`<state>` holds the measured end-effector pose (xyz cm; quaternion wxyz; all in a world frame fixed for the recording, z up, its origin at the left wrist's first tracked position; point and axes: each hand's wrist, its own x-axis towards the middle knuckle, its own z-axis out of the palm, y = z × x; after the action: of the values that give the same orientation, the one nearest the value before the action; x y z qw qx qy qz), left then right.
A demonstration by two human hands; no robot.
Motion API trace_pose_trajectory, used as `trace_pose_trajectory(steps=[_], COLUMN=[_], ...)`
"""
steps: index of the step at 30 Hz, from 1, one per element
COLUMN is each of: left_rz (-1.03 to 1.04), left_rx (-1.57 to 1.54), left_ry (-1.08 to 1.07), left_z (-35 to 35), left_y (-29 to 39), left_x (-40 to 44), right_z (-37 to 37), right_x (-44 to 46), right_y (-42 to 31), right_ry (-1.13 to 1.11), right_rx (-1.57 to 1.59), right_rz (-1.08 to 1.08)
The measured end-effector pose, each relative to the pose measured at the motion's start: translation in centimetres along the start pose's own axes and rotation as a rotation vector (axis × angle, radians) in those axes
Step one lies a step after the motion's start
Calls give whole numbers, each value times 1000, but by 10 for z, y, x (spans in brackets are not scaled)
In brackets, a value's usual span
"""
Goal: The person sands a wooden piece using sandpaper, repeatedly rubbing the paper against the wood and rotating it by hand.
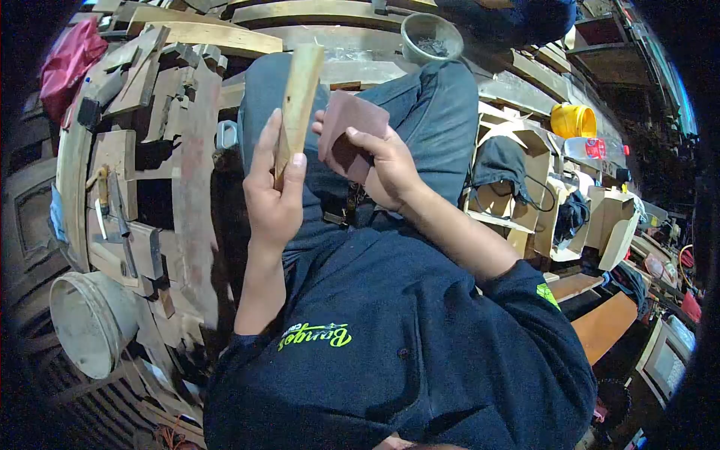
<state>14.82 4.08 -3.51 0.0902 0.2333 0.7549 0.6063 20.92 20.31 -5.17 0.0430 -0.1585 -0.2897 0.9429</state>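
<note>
My left hand is closed around the lower end of a pale, narrow piece of wood, which stands nearly upright above my lap. In my right hand is a folded sheet of reddish-brown sandpaper, pinched with the thumb over its near face. A small gap separates the sandpaper from the wood. Both hands are above my jeans, and part of each hand's fingers is hidden behind what it holds.
On the left, a chisel-like tool lies on wood blocks beside a whitish bucket. A grey bucket stands ahead. To the right are wooden boxes with a dark cloth, a yellow container and a plastic bottle.
</note>
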Motion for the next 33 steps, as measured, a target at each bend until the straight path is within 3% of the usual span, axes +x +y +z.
trace_pose_trajectory(steps=[3, 4, 7, 11, 13, 17, 21, 27, 33], left_rz=[131, 197, 146, 13, 52, 229, 41, 134, -19], left_rx=[101, 267, 392, 434, 425, 362, 389, 362, 401], left_ry=[-82, -75, -148, -363, -306, -171, -323, -215, -356], left_z=[7, 11, 19, 24, 26, 27, 28, 27, 29], left_y=[0, 4, 14, 27, 20, 12, 18, 15, 19], left_x=[1, -1, -7, -20, -18, -5, -19, -7, -20], right_z=[-6, -6, -1, 0, 0, 4, -4, 6, -4], right_x=[2, 2, 1, 4, 4, 0, 5, -3, -1], right_y=[-4, -4, -10, -28, -19, -3, -13, 6, 0], right_ry=[-7, -14, -57, 64, 107, 43, 99, 4, 81], right_rx=[-5, 56, 102, 283, 84, 159, 122, 7, 79], right_rz=[-41, -45, -67, -215, -226, -108, -141, -142, -175])
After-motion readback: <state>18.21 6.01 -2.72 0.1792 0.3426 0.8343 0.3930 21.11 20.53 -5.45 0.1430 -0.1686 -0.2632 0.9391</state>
